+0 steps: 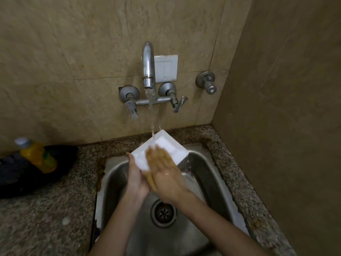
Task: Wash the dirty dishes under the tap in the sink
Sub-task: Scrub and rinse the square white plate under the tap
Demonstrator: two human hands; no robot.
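Your two forearms reach in over the steel sink, crossing above the round drain in its floor. Just past the drain, your left hand grips the white square plate, closed around its lower left edge. Your right hand lies flat on the plate's face with the fingers straight, holding nothing, and it's blurred. You've got the plate tilted above the back half of the sink, its far corner raised into the stream of water, and water spills off its right corner into the basin. Around the sink runs the speckled granite countertop. To the left of the sink, a yellow bottle with a pale cap leans on a black object too dim to identify. On the tiled wall behind the sink, the chrome tap pours straight down, with a left lever handle and a right lever handle on either side. A white switch plate sits just behind the spout, and a separate wall valve sits further right.
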